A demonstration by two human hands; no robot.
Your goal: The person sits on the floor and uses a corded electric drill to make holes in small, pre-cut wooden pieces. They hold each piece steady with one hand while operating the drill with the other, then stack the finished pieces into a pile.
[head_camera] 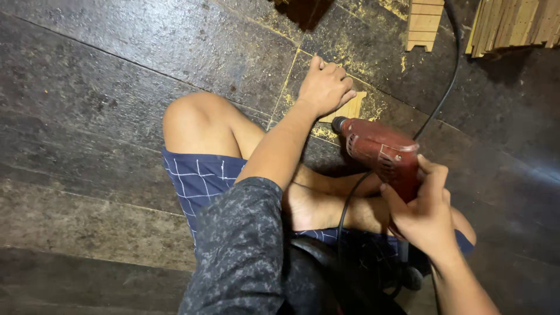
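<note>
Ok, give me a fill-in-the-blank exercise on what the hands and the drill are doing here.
1. The right hand grips a red electric ____ by its handle.
2. The left hand presses a small piece of ____ flat against the floor.
3. A black ____ runs from the tool across the floor toward the stacked wooden slats.
4. Yellow ____ lies scattered on the floor around the left hand.

Missing words: drill; wood; cord; sawdust

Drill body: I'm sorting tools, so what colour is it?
Red, seen in the head view: the drill in the right hand.
</note>
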